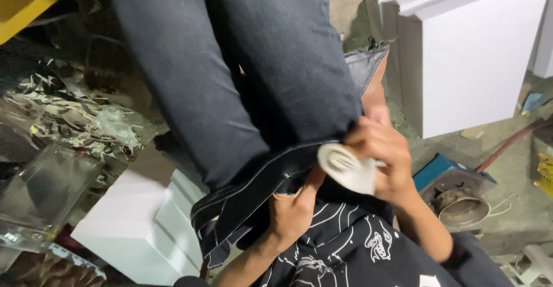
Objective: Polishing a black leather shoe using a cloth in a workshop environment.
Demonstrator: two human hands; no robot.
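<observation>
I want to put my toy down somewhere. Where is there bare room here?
Bare room shows on the flat top of the white rectangular block at lower left, and on the dusty grey floor between the big white panel and the red hose. The left is crowded with shredded scraps and a clear glass box.

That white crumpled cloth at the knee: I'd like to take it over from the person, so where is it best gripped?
Take the white cloth by its bunched, folded end, which pokes out free toward the dark trousers. Its other end is wrapped in the right hand, so come in from the trouser side, above the left hand. The folds there look thick enough to pinch, though softness may let it slip.
</observation>
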